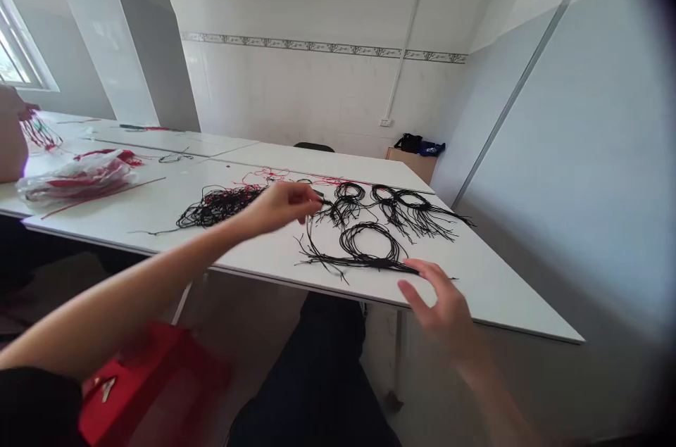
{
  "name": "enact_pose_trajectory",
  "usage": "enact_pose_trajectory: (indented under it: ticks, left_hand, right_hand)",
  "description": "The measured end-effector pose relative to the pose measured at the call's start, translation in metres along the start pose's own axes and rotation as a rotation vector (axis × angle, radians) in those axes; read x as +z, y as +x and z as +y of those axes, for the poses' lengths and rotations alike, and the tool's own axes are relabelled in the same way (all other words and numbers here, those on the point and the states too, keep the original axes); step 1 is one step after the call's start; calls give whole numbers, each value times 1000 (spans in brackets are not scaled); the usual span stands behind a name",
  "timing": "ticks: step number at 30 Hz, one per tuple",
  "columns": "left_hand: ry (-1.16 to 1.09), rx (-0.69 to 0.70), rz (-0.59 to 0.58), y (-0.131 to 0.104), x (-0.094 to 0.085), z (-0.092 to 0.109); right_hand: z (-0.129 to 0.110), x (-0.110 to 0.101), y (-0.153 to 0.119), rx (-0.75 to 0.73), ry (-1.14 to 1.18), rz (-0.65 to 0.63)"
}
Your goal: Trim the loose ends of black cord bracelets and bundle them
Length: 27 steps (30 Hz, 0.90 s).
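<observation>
My left hand [285, 208] is pinched above the table, with a thin black cord [310, 232] hanging from its fingertips. Below and right of it lies a looped bundle of black cords [370, 260] with loose, knotted ends. At the right end of that bundle is my right hand [441, 296], thumb and fingers apart; whether its fingertips touch the cords I cannot tell. Behind are several more coiled black bundles [415, 200]. A tangled heap of black cords [224, 204] sits left of my left hand, partly hidden by it.
Red cords [274, 172] trail along the join in the white tables [491, 285]. A clear plastic bag with red cords [84, 176] lies to the left, near another person's arm [10, 137]. A red stool [153, 383] stands below the table's edge. A grey wall [570, 137] rises on the right.
</observation>
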State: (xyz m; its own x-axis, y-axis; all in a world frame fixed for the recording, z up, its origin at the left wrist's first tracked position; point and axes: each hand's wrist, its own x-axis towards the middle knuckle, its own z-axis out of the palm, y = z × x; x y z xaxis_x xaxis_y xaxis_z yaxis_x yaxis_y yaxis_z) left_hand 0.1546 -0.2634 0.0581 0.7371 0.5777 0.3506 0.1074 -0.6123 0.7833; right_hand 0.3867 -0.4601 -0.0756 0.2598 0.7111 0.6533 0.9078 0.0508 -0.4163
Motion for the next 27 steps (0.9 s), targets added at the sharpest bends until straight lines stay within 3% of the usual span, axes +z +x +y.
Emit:
enact_pose_trajectory:
  ticks: [4, 8, 14, 18, 23, 25, 27]
  left_hand:
    - [-282, -107, -106, -56, 72, 4]
    - [-512, -146, -157, -93, 108, 18]
    - [-580, -103, 13, -110, 116, 35]
    - [-464, -88, 25, -113, 112, 40]
    - [-258, -67, -11, -114, 112, 34]
    - [-177, -36, 108, -115, 115, 32]
    - [-47, 13, 318, -117, 120, 31]
  right_hand:
    - [-66, -1, -28, 78, 546, -94]
    - [-92, -5, -37, 161, 732, -30]
    - [-106, -16, -31, 188, 862, 35]
    - [-112, -23, -28, 141, 872, 18]
    - [-111, -22, -25, 203, 828, -30]
    - [-109, -19, -24, 229, 850, -14]
    - [-108, -16, -24, 268, 904, 29]
